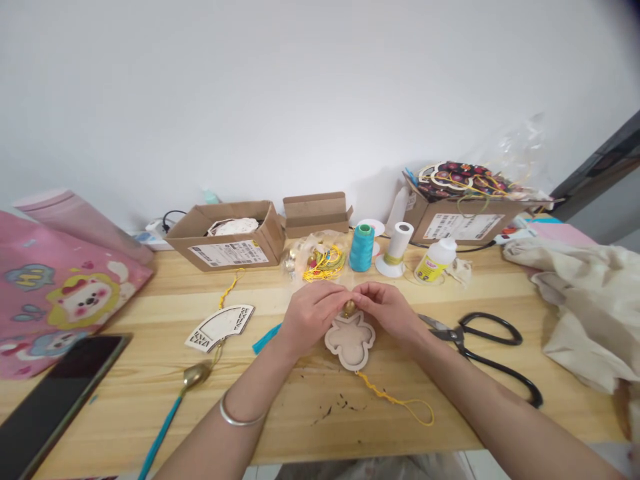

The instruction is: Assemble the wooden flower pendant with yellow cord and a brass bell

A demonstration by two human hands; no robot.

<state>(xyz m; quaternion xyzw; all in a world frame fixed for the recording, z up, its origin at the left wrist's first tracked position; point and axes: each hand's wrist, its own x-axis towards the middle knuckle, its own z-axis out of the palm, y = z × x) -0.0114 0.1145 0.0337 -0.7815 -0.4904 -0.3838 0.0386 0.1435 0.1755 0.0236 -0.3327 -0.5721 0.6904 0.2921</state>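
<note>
A flower-shaped wooden piece (350, 341) lies on the table between my forearms, with a yellow braided cord (383, 393) looping from its lower end. At its top sits a small gold bead (349, 308). My left hand (313, 313) is closed just left of the bead, its fingertips pinched together. From the right, my right hand (384, 305) is closed too, thumb and forefinger meeting the left fingertips above the bead. What exactly the fingertips grip is too small to tell. A teal tassel (267, 339) shows left of my left hand.
Black-handled scissors (460, 335) lie at right beside cream cloth (590, 300). Behind stand a teal thread spool (362, 248), a glue bottle (436, 259) and cardboard boxes (225, 237). A fan-shaped piece (220, 327) and a phone (60, 400) are at left.
</note>
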